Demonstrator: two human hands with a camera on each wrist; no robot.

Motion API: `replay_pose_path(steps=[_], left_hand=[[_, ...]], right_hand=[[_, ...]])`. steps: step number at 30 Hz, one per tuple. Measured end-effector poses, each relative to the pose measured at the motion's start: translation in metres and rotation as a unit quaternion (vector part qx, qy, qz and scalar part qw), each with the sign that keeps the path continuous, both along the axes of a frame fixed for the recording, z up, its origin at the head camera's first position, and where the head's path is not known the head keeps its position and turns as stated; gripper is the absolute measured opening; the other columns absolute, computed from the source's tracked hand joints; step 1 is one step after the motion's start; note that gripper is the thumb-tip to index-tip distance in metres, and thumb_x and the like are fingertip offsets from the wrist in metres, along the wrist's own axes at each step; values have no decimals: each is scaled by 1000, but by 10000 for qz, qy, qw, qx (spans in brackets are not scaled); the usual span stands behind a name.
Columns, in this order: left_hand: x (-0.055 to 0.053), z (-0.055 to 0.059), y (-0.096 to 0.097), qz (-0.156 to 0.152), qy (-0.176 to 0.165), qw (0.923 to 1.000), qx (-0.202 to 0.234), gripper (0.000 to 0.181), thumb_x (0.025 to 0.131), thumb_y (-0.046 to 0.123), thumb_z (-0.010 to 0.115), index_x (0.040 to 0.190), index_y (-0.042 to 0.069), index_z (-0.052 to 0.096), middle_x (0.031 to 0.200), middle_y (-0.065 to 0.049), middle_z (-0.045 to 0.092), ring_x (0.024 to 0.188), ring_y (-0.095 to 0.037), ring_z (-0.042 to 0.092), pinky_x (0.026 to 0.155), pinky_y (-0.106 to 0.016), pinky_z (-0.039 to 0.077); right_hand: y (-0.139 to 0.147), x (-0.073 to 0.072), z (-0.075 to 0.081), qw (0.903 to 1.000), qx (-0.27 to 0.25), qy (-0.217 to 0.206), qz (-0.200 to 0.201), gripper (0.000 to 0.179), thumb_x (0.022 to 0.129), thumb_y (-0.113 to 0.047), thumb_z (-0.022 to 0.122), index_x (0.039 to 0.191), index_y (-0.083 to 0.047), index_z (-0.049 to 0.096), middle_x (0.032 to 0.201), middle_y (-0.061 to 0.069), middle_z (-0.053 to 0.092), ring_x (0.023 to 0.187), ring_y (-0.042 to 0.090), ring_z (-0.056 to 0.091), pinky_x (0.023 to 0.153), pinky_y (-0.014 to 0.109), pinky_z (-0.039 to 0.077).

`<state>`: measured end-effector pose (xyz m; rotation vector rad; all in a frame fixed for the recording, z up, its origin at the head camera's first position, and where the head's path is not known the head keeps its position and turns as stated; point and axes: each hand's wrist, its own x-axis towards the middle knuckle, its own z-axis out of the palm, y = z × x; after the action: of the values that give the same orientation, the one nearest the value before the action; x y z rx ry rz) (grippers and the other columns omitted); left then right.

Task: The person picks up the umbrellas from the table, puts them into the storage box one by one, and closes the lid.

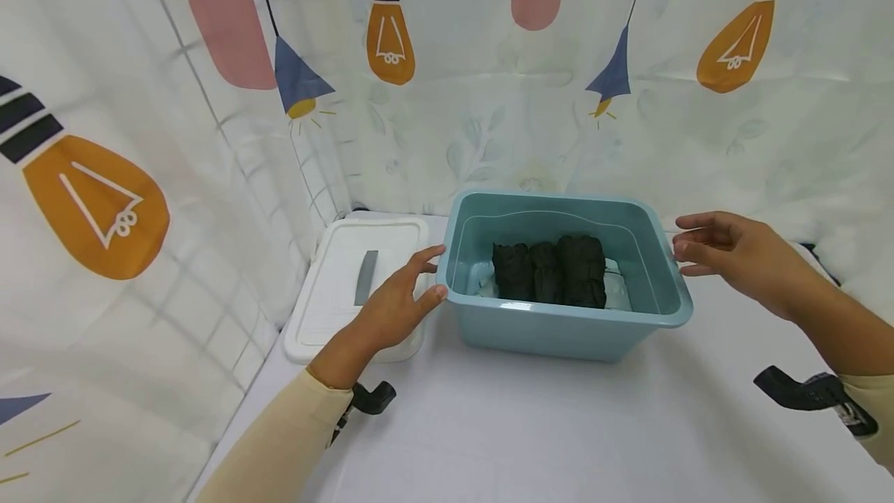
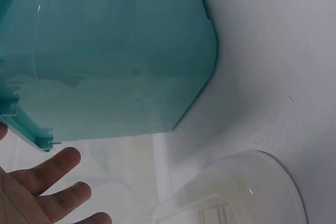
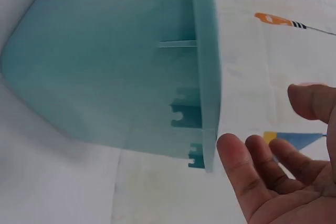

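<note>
A light blue plastic bin (image 1: 545,326) stands on the white table, with several black rolled cloth bundles (image 1: 548,274) lying side by side in it. Under and beside them is a pale folded item (image 1: 618,289), partly hidden. My left hand (image 1: 394,303) is at the bin's left rim, fingers spread and touching or very near it. At the right rim is my right hand (image 1: 733,254), its fingers loosely bent. In the right wrist view, a fingertip (image 3: 231,148) lies beside the rim and nothing is held.
A white lid (image 1: 328,286) with a grey handle lies flat left of the bin, partly behind my left forearm. Printed curtain fabric (image 1: 475,123) hangs behind the table and along its left side. White tabletop (image 1: 531,425) extends in front of the bin.
</note>
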<state>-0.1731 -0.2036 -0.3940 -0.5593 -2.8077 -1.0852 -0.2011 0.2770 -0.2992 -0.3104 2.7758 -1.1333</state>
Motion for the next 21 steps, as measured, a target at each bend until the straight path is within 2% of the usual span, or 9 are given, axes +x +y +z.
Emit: replay_pose_path(steps=[5,8,11,13,15,17,18,20,21], left_hand=[[0,0,0,-1,1,10000,2,67,102,64,46,160,41,24,142,-9,57,123,-32,58,97,-62,47],[1,0,0,3,-20,10000,2,67,102,64,47,160,41,24,142,-9,57,124,-33,57,98,-62,47],[0,0,1,-10,-42,10000,3,67,102,65,46,161,40,24,143,-9,57,125,-33,57,98,-62,46],[0,0,2,-23,-51,10000,4,68,102,65,46,161,40,24,143,-9,57,124,-33,57,98,-62,46],[0,1,2,-25,-49,10000,6,68,102,66,46,161,39,24,143,-9,57,125,-33,57,98,-62,47],[0,1,2,-13,-50,10000,-1,69,101,66,46,161,39,24,143,-10,57,124,-33,57,98,-62,47],[0,1,2,-8,-48,10000,2,69,101,67,46,161,39,24,143,-10,57,124,-33,58,97,-62,47],[0,1,1,11,-44,10000,4,69,101,67,45,161,40,24,143,-10,57,123,-34,59,97,-62,47],[0,1,1,16,-44,10000,16,69,101,67,46,161,39,24,143,-11,57,122,-35,59,96,-62,48]], right_hand=[[-2,14,-6,9950,601,803,23,62,103,-41,63,151,-6,45,137,23,59,111,43,67,88,65,52],[-1,24,-13,9889,866,1198,122,58,102,-36,67,150,-9,48,141,23,57,116,52,61,82,70,51],[2,38,-24,9818,945,1631,252,59,98,-29,74,150,-14,51,145,23,53,113,57,59,76,74,50],[3,48,-33,9710,1059,2113,363,63,93,-24,79,149,-18,52,145,18,53,117,48,60,75,72,50],[3,57,-42,9556,1076,2685,568,69,86,-19,85,148,-20,55,144,12,55,126,31,56,92,55,53],[3,63,-50,9378,1062,3199,826,72,80,-16,88,145,-19,58,143,7,56,133,13,48,104,34,46],[2,65,-54,9301,1027,3396,946,71,79,-16,88,144,-18,60,143,6,56,134,7,43,106,23,39],[2,68,-61,9214,938,3603,1112,69,78,-18,89,142,-16,62,145,4,55,138,-1,36,105,5,23],[1,69,-63,9183,898,3670,1185,66,80,-20,88,141,-14,63,145,5,55,139,-2,35,106,6,23]])
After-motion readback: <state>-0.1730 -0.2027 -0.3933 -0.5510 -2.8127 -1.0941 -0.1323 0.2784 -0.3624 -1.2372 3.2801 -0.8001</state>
